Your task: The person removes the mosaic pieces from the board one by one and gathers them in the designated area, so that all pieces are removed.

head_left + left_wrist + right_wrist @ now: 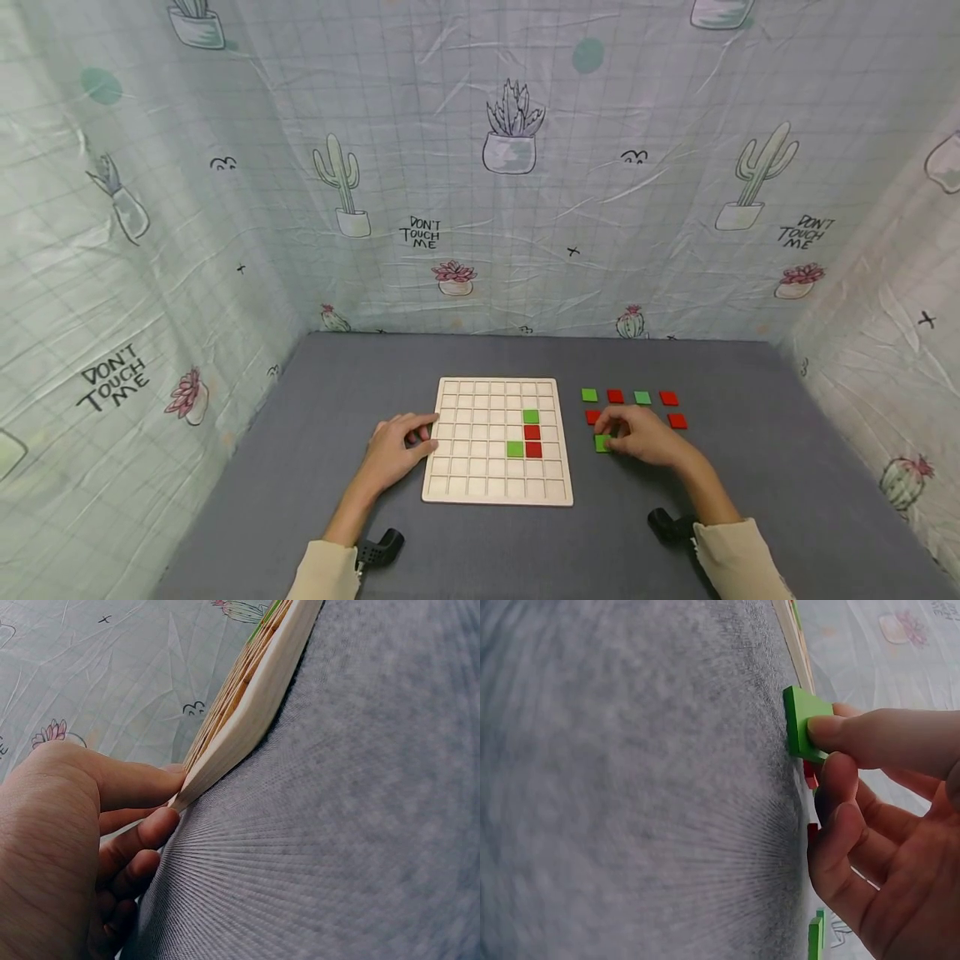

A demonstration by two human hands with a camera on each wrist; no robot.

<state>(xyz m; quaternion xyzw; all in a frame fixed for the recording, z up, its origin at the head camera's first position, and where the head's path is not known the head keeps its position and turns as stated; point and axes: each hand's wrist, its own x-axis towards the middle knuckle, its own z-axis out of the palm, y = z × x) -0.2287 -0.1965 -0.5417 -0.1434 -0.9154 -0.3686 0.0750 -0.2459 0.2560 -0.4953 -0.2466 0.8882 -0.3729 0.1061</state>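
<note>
A pale wooden grid board [465, 471] lies flat on the table. My left hand [397, 444] holds its left edge with thumb and fingertips, and the left wrist view shows the thumb [142, 784] against the board's rim [247, 724]. To the board's right, my right hand [647, 435] grips a green square tile [602, 444]. In the right wrist view the thumb presses on top of this tile [801, 724], while the other fingers are curled beside it. On the board sit two green tiles, one of them lower [514, 449], and two red tiles [532, 432].
Loose tiles lie right of the board: a green one [589, 395], a red one [615, 396], another green [642, 398] and several more red [669, 398]. My right hand may cover others. Patterned cloth [517, 250] walls off the grey table [360, 367] at back and sides.
</note>
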